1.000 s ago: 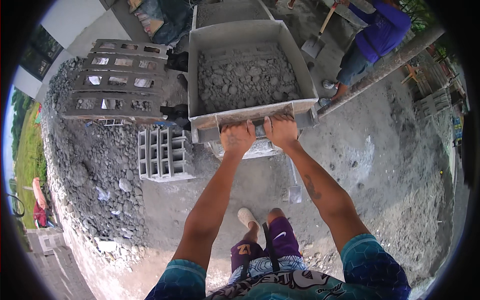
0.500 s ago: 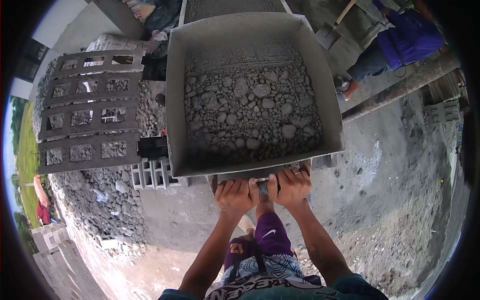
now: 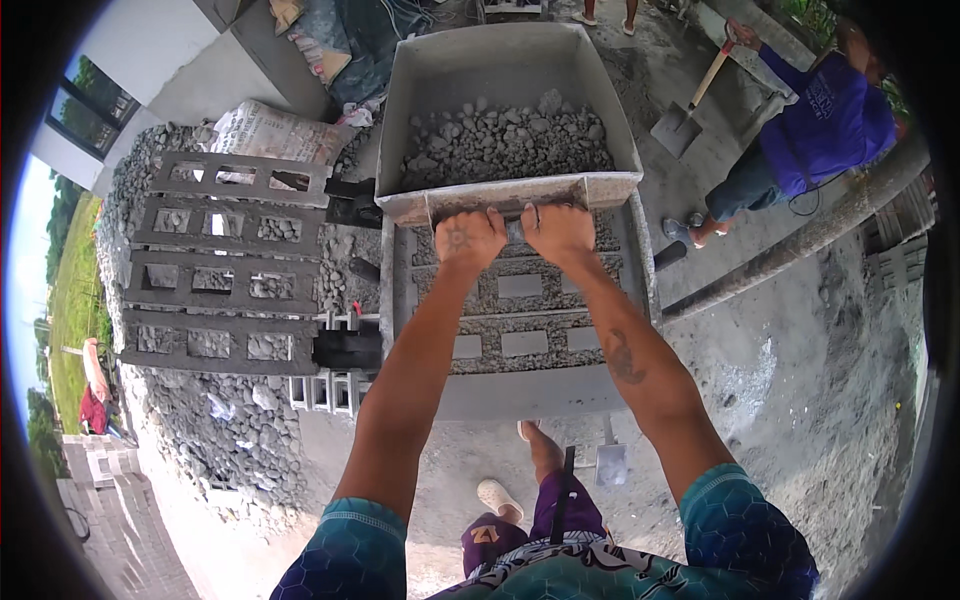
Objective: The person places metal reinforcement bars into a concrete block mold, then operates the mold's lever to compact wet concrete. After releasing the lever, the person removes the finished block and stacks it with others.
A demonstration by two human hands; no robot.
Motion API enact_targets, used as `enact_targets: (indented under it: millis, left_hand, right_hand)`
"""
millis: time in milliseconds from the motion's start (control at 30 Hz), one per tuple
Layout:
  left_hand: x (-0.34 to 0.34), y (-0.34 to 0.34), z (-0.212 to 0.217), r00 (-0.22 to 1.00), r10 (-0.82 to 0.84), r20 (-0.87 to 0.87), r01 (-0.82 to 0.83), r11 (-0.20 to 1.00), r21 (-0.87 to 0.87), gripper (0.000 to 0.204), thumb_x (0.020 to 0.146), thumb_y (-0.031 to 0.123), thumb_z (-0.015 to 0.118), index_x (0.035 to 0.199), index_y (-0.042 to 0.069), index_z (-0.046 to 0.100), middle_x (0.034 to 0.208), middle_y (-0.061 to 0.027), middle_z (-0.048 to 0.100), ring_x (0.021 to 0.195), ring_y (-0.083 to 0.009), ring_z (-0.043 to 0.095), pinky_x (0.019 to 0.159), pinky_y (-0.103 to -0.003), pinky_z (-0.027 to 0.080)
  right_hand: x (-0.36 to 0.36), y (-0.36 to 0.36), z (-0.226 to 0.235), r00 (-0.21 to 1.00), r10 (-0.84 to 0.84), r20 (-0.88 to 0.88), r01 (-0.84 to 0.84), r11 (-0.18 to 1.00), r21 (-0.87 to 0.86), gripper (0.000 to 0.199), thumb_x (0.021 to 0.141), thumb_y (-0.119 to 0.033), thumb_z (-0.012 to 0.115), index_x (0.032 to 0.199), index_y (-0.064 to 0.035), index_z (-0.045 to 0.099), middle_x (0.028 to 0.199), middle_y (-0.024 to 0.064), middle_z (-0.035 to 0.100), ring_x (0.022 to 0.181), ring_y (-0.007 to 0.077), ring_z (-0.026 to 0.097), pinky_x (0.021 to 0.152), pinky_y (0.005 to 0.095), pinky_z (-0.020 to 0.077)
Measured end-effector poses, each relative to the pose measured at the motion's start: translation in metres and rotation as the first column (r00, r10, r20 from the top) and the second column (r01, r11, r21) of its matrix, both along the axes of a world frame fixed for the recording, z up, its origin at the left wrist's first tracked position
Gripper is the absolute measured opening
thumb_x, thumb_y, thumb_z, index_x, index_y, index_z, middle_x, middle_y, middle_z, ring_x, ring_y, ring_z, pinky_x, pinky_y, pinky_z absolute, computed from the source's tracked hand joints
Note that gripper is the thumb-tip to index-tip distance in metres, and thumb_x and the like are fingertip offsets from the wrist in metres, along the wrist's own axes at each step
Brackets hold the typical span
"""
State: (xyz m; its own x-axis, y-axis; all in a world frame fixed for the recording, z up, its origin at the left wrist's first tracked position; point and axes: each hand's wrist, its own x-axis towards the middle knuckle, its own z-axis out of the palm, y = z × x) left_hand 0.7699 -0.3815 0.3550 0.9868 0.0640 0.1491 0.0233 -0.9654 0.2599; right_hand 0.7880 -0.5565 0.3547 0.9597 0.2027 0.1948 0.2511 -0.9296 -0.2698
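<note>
Both my hands hold the near edge of a grey metal feed box (image 3: 490,72) with gravelly concrete mix (image 3: 520,140) heaped toward its far half. My left hand (image 3: 468,240) and my right hand (image 3: 558,236) are closed side by side round a handle bar, which shows between the thumbs. Under my forearms lies an open block mould (image 3: 510,398). Its slots are filled with mix around rectangular grey cores (image 3: 520,286). My arms reach nearly straight out.
Several hollow concrete blocks (image 3: 225,264) stand in a row at left, beside a gravel heap (image 3: 215,425) and a printed sack (image 3: 275,135). At right, a person (image 3: 825,110) in blue holds a shovel (image 3: 678,128). A long pipe (image 3: 790,235) slants across that side.
The feed box has slid away from me with both hands on it, uncovering the filled mould. Mix inside now lies toward the far part. The person at right has shifted slightly.
</note>
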Motion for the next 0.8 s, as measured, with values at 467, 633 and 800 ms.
enact_targets:
  millis: [467,633,800]
  left_hand:
    - [-0.429,-0.036,0.012,0.981,-0.134,-0.143,0.125,0.989,-0.073,0.052,0.102,0.037,0.048,0.076,0.004,0.080,0.078,-0.0228,0.075,0.074,-0.0416,0.076,0.079,-0.052,0.062]
    - [-0.383,-0.031,0.022,0.982,-0.146,-0.124,0.142,0.989,-0.042,0.046,0.101,0.032,0.054,0.075,0.002,0.078,0.080,-0.0230,0.076,0.071,-0.0399,0.076,0.078,-0.051,0.062]
    - [-0.358,-0.021,-0.004,0.911,-0.246,0.332,0.274,0.961,-0.038,0.035,0.099,0.027,0.061,0.075,0.005,0.075,0.078,-0.0145,0.076,0.071,-0.0332,0.074,0.078,-0.043,0.058]
  right_hand:
    - [-0.428,-0.041,0.001,0.994,-0.070,0.083,0.059,0.991,0.120,0.046,0.097,-0.038,0.058,0.074,-0.0044,0.079,0.071,0.0178,0.074,0.064,0.0375,0.074,0.068,0.0500,0.0616]
    - [-0.388,-0.032,0.009,0.988,-0.129,-0.079,0.139,0.983,0.124,0.045,0.097,-0.037,0.058,0.072,-0.0058,0.078,0.070,0.0184,0.074,0.064,0.0381,0.074,0.070,0.0509,0.0609]
    - [-0.351,-0.036,0.005,0.995,-0.088,0.048,0.082,0.990,0.112,0.042,0.097,-0.036,0.059,0.073,-0.0063,0.078,0.074,0.0165,0.075,0.067,0.0365,0.074,0.076,0.0486,0.0612]
